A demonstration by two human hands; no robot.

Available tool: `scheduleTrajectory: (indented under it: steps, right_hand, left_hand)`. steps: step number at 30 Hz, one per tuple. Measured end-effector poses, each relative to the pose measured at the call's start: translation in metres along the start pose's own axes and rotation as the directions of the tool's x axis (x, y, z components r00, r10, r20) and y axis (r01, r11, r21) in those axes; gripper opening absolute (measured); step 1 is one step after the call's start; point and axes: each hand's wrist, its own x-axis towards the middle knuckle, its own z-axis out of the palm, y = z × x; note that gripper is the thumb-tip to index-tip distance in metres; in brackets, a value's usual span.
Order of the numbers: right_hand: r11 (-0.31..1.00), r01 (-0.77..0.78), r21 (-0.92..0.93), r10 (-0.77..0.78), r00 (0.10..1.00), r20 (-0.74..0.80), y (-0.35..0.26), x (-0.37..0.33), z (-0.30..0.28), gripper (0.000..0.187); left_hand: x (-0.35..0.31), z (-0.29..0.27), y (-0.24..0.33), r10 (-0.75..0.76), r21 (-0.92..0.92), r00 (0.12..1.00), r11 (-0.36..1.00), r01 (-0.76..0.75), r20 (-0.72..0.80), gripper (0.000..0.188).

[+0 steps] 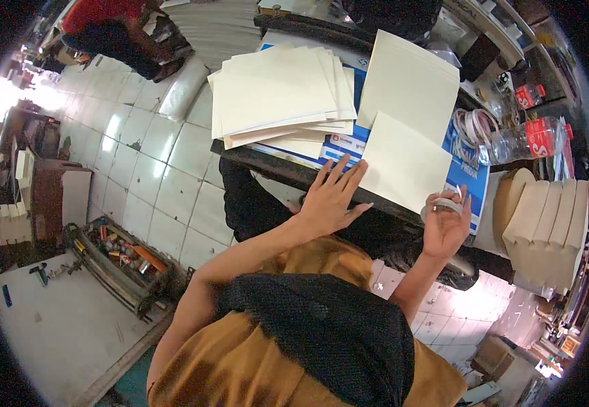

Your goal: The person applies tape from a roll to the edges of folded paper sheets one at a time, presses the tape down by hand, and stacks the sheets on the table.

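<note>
My left hand [339, 195] lies open with its fingers stretched, the fingertips at the left edge of a cream card sheet [406, 163]. Directly beyond that sheet is another cream panel [410, 81]; whether the two are joined by a fold I cannot tell. By the sheet's near right corner, my right hand [445, 227] has its fingers curled around a pale ring that looks like a roll of tape [448, 204]. To the left, a fanned stack of cream sheets [277, 91] rests on the blue printed board [467, 178] covering the table.
Tape rolls [475, 127] and plastic bottles with red labels [537, 138] stand at the table's right. Closer in are thick cream paper blocks [549, 227]. A crouching person in red [108, 30] works at the far left. A tool tray [128, 254] sits on a low bench [64, 325].
</note>
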Motion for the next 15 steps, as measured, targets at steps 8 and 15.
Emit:
scheduleTrajectory:
  steps: [8,15]
  right_hand:
    - [0.427,0.351,-0.833,-0.084,0.933,0.35,0.02,-0.005,0.028,0.041]
    - [0.642,0.334,-0.69,-0.426,0.904,0.041,0.017,0.004,0.017,0.034]
  left_hand:
    - [0.013,0.0,0.011,-0.067,-0.019,0.998,0.998,0.067,0.012,0.088]
    - [0.016,0.009,0.012,-0.085,0.023,0.996,0.996,0.085,-0.014,0.08]
